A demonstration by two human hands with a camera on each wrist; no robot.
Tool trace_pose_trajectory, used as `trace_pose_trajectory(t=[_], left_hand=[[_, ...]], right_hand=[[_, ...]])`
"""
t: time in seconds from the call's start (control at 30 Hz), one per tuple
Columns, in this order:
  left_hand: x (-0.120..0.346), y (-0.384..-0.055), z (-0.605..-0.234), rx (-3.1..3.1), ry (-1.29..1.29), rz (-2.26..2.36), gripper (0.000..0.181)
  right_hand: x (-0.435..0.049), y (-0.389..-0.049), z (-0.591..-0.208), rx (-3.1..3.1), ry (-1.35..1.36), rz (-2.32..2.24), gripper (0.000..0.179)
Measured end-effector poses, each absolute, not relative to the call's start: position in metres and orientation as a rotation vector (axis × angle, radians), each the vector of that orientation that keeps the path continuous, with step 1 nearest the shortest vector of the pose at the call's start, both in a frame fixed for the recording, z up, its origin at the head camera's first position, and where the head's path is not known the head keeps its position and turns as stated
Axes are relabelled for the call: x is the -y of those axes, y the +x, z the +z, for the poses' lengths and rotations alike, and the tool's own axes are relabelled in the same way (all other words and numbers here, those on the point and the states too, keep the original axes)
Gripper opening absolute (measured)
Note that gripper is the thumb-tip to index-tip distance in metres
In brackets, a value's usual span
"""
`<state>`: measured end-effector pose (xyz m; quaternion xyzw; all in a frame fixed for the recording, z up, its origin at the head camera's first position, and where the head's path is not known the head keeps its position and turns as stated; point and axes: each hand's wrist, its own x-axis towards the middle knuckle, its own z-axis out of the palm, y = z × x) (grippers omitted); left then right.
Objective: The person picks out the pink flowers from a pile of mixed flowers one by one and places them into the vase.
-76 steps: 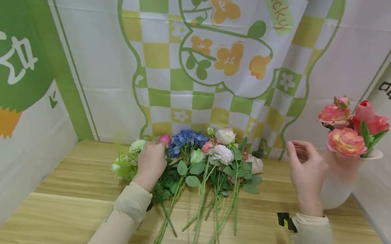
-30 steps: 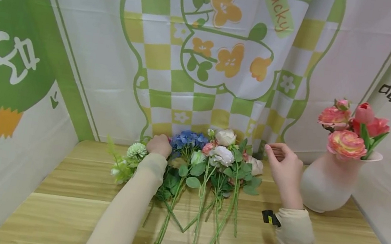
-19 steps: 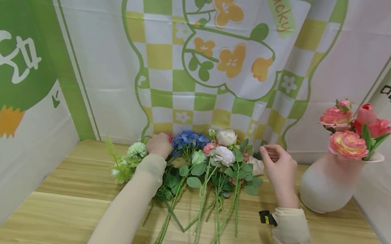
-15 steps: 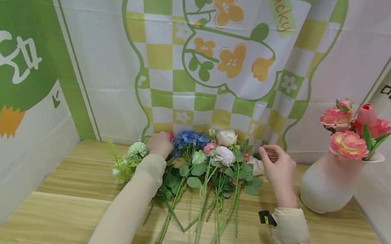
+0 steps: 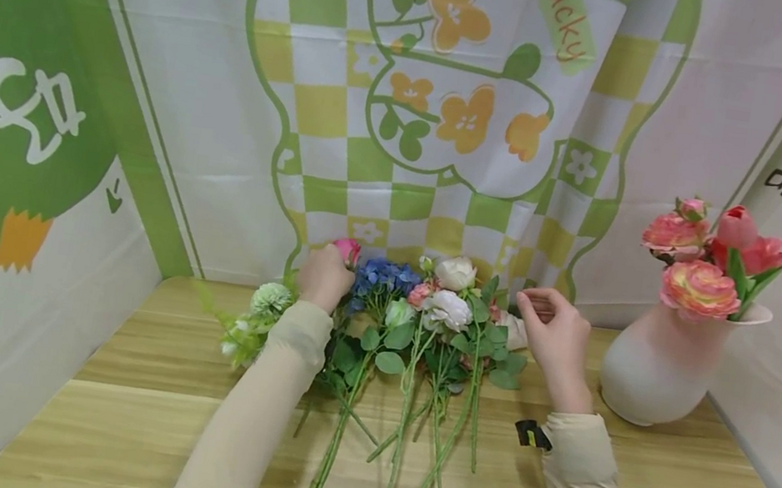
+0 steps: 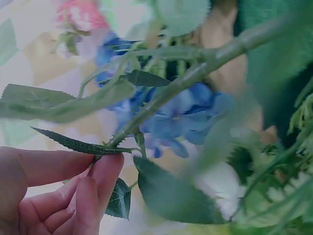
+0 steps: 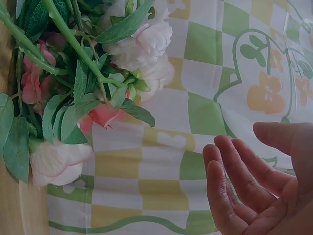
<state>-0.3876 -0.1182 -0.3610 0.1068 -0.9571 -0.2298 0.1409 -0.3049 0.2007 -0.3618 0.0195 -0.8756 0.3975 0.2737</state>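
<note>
My left hand point(image 5: 325, 276) is at the back left of a row of artificial flowers. In the left wrist view, its thumb and fingers pinch a green flower stem point(image 6: 161, 100) with toothed leaves. A pink flower head point(image 5: 347, 251) shows just beyond that hand in the head view; whether it belongs to this stem I cannot tell. A blue hydrangea point(image 5: 383, 281) lies to its right, and a pale green pompon flower point(image 5: 271, 299) to its left. My right hand point(image 5: 559, 337) hovers with loosely bent fingers near a pale pink flower point(image 7: 58, 164), holding nothing.
A white-and-pink vase point(image 5: 655, 376) with several pink and red flowers stands at the right. White flowers point(image 5: 448, 310) and long green stems lie across the middle of the wooden table point(image 5: 129, 424). A checkered curtain point(image 5: 412, 205) hangs close behind.
My left hand has reached forward, and in the last half second it has risen slightly, with the pink flower head rising too. The right hand has moved left from beside the vase.
</note>
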Motion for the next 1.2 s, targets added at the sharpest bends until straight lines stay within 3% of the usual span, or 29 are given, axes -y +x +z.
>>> trace_pose_trajectory(t=[0.3, 0.53, 0.77, 1.03, 1.2], left_hand=[[0.106, -0.374, -0.332, 2.658, 0.144, -0.659, 0.017], [0.098, -0.362, -0.314, 2.575, 0.057, -0.697, 0.033], [0.091, -0.348, -0.297, 2.471, -0.028, -0.747, 0.038], [0.09, -0.336, -0.286, 2.399, -0.006, -0.843, 0.015], [0.091, -0.329, -0.282, 2.267, -0.052, -0.929, 0.013]], right_hand=[[-0.197, -0.305, -0.362, 2.368, 0.061, 1.054, 0.041], [-0.191, -0.307, -0.36, 2.375, 0.065, 1.098, 0.037], [-0.185, -0.309, -0.359, 2.365, 0.082, 1.113, 0.033], [-0.175, -0.309, -0.359, 2.354, 0.099, 1.154, 0.032], [-0.17, -0.307, -0.356, 2.336, 0.109, 1.177, 0.035]])
